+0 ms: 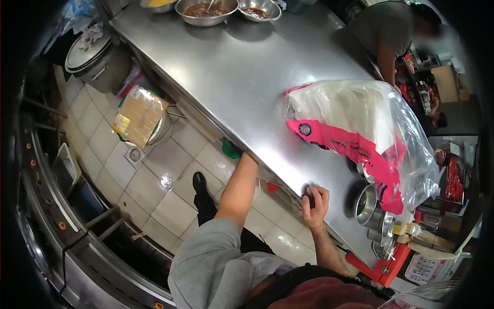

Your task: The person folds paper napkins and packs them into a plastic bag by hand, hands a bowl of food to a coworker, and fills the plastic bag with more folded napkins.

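My left forearm reaches down past the long edge of the steel table [206,67]. My left hand is hidden under the tabletop, so its fingers and anything in them do not show. Near that wrist is a green object [230,149], partly covered by the edge. My right hand [316,207] rests at the table's near edge, fingers bent and thumb apart, with nothing visible in it. Ahead of it lies a large clear plastic bag with pink printed panels [350,141] and white contents. Metal containers [366,203] stand to the right of that hand.
Metal bowls of sauce [206,11] stand at the far end. A co-worker [383,31] leans in across the table. Flattened cardboard [140,116] tops a bucket on the tiled floor, near a lidded pot [100,62]. A red box [383,265] sits at the table's right corner.
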A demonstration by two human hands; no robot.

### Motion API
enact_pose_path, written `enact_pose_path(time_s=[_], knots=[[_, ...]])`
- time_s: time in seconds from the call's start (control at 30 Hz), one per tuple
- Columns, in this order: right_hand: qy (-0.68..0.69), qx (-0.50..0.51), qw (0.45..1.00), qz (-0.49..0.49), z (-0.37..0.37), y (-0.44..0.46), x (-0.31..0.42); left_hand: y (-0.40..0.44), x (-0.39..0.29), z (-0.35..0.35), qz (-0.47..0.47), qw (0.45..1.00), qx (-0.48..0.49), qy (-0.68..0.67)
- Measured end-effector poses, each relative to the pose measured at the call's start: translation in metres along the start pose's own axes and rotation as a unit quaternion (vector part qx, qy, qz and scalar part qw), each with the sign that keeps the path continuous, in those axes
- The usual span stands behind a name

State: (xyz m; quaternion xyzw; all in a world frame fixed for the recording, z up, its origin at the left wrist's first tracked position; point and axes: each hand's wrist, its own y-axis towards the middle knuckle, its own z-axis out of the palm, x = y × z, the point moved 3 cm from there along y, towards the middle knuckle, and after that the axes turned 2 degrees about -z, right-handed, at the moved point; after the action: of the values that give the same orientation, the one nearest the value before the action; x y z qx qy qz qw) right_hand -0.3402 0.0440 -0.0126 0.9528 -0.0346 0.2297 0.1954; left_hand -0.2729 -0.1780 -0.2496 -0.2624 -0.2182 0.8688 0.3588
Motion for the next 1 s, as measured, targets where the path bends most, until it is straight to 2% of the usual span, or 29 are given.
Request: enact_pose_path(time_s=[0.17, 0.23, 0.33, 0.37, 0.43, 0.47, 0.5, 0.53, 0.6, 0.63, 0.7, 0.73, 0.77, 0.8, 0.87, 0.9, 0.97, 1.0], knots=[[0.01, -0.014, 1.0, -0.01, -0.002, 0.001, -0.001, -0.069, -0.057, -0.04, 0.015, 0.999, -0.017, 0.026], [0.019, -0.012, 1.0, 0.013, -0.002, -0.001, 0.0, -0.126, -0.085, -0.062, 0.106, 0.985, 0.005, 0.133], [0.03, -0.009, 1.0, -0.003, -0.006, 0.0, 0.002, -0.199, -0.097, -0.12, 0.068, 0.992, -0.033, 0.1], [0.031, -0.008, 0.999, -0.003, -0.005, 0.003, 0.004, -0.234, -0.104, -0.121, 0.093, 0.989, -0.017, 0.111], [0.061, 0.009, 0.998, -0.019, -0.006, 0.004, 0.006, -0.29, -0.108, -0.128, 0.098, 0.989, -0.035, 0.101], [0.165, 0.017, 0.985, 0.042, -0.004, 0.005, 0.012, -0.311, -0.106, -0.126, 0.109, 0.988, -0.03, 0.101], [0.265, 0.021, 0.959, 0.101, -0.002, 0.007, 0.017, -0.332, -0.104, -0.113, 0.115, 0.987, -0.037, 0.109], [0.367, 0.014, 0.921, 0.13, 0.009, 0.007, 0.026, -0.351, -0.101, -0.091, 0.14, 0.988, 0.027, 0.063], [0.5, 0.126, 0.836, 0.19, 0.025, 0.017, 0.054, -0.374, -0.091, -0.051, 0.16, 0.977, 0.143, 0.001], [0.583, 0.167, 0.766, 0.214, 0.037, 0.021, 0.066, -0.377, -0.084, -0.036, 0.159, 0.976, 0.151, 0.012], [0.732, 0.24, 0.591, 0.241, 0.024, 0.034, 0.106, -0.377, -0.069, -0.003, 0.157, 0.963, 0.22, -0.002], [0.751, 0.248, 0.548, 0.273, 0.023, 0.031, 0.1, -0.374, -0.064, 0.01, 0.151, 0.961, 0.23, 0.008], [0.767, 0.257, 0.502, 0.304, 0.02, 0.029, 0.094, -0.369, -0.058, 0.021, 0.143, 0.969, 0.19, 0.065], [0.771, 0.246, 0.505, 0.3, 0.012, 0.029, 0.084, -0.366, -0.053, 0.03, 0.136, 0.972, 0.148, 0.121], [0.699, 0.219, 0.639, 0.233, -0.007, 0.029, 0.066, -0.357, -0.047, 0.058, 0.116, 0.97, 0.155, 0.144], [0.701, 0.208, 0.642, 0.231, -0.024, 0.032, 0.067, -0.35, -0.044, 0.072, 0.101, 0.97, 0.155, 0.159], [0.615, 0.164, 0.741, 0.215, -0.06, 0.038, 0.062, -0.338, -0.035, 0.099, 0.099, 0.964, 0.166, 0.184], [0.586, 0.177, 0.753, 0.241, -0.059, 0.04, 0.046, -0.335, -0.03, 0.115, 0.146, 0.948, 0.152, 0.238]])
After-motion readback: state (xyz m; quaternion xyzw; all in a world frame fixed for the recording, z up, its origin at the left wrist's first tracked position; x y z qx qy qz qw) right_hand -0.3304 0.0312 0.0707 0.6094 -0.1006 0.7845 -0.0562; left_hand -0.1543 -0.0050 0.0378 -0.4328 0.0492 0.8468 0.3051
